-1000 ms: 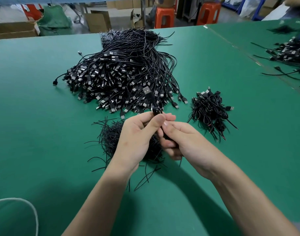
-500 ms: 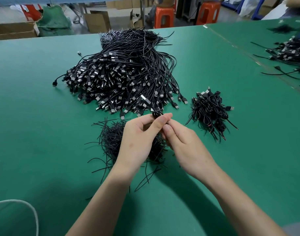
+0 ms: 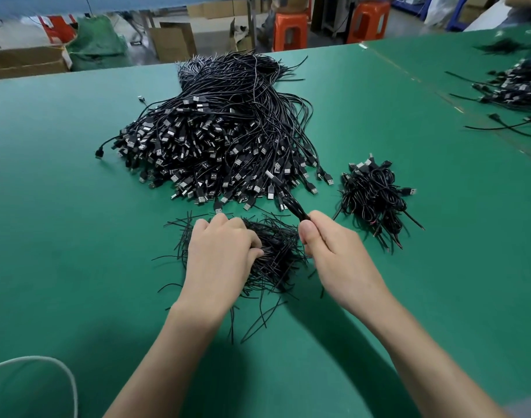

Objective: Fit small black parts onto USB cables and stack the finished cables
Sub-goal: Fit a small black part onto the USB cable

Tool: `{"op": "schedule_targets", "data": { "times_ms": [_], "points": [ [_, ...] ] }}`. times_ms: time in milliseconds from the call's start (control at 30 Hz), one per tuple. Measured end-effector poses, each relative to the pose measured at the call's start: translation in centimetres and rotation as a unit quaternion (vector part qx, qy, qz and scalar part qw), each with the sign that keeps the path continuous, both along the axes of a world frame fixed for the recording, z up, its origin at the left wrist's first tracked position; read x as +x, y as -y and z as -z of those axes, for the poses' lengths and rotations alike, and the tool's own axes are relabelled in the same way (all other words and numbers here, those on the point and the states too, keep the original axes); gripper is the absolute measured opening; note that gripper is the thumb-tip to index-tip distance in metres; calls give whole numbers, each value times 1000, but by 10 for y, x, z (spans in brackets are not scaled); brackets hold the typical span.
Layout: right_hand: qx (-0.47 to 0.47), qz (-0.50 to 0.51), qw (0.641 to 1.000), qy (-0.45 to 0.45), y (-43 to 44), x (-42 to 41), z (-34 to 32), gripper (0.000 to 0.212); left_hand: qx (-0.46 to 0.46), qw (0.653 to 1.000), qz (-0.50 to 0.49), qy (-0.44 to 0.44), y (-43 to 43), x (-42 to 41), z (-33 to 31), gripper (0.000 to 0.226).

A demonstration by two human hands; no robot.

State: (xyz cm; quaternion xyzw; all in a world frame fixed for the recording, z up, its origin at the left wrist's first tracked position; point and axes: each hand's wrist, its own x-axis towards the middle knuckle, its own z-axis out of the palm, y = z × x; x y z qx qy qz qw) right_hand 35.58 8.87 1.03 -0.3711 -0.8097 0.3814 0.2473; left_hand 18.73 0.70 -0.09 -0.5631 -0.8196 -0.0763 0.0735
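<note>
Right hand (image 3: pixel 333 254) grips a folded USB cable (image 3: pixel 294 206), held clear of the table so it's ready for fitting. Left hand (image 3: pixel 222 251) has its fingers curled into the near heap of black parts (image 3: pixel 279 251), likely fishing for one; can't tell if it's pinched one. Finished stack (image 3: pixel 374 197) sits just right, an easy drop.

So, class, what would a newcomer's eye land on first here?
The huge heap of black USB cables at the middle of the green table. Nearer the camera, the left hand rests on a pile of thin black strands, while the right hand grips one cable.
</note>
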Motion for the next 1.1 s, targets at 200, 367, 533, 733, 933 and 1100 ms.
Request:
{"op": "schedule_targets", "data": {
  "times_ms": [200, 367, 533, 733, 933, 1100],
  "points": [
    [-11, 5, 1000, -13, 0, 0, 6, 33, 48, 997, 20, 54, 0, -5, 0, 7],
    [-26, 9, 1000, -15, -1, 0, 9, 33, 107, 983, 22, 148, 3, -11, 1, 4],
    [-39, 5, 999, -22, 1, -1, 8, 35, 137, 970, 5, 200, 3, -11, 3, 6],
    [-74, -18, 995, -72, 8, -5, 3, 36, 246, 895, 5, 371, 2, -10, -1, 11],
    [-97, -30, 981, -166, 15, -16, -7, 29, 260, 782, 50, 564, 1, 7, -11, 8],
    [-64, -8, 982, -177, 16, -18, -7, 32, 236, 745, 64, 621, 1, 21, -6, 9]
  ]
}}
